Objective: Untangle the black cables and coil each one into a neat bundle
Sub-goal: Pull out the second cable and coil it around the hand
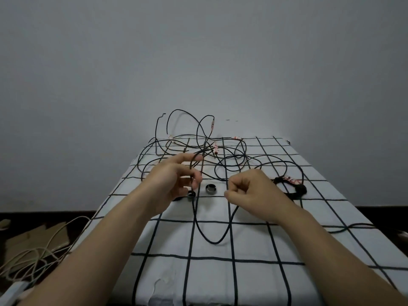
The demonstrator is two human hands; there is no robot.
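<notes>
On the floor at far left lie pale cords (33, 255). Over the checked table (265, 272), my left hand (174, 182) has its grip curled round a black cable (212, 241), which sags across to my right hand (249, 191), whose grip pinches it. Behind them sprawl the tangled black cables (205, 149); at right sits one coiled bundle (293, 188).

You have a single view, from the wide-angle camera on your head. It faces forward and down, close in: your left hand (174, 182) and right hand (254, 191) sit mid-frame, the checked cloth (254, 244) fills the lower middle, and the grey wall (198, 51) the upper half.
</notes>
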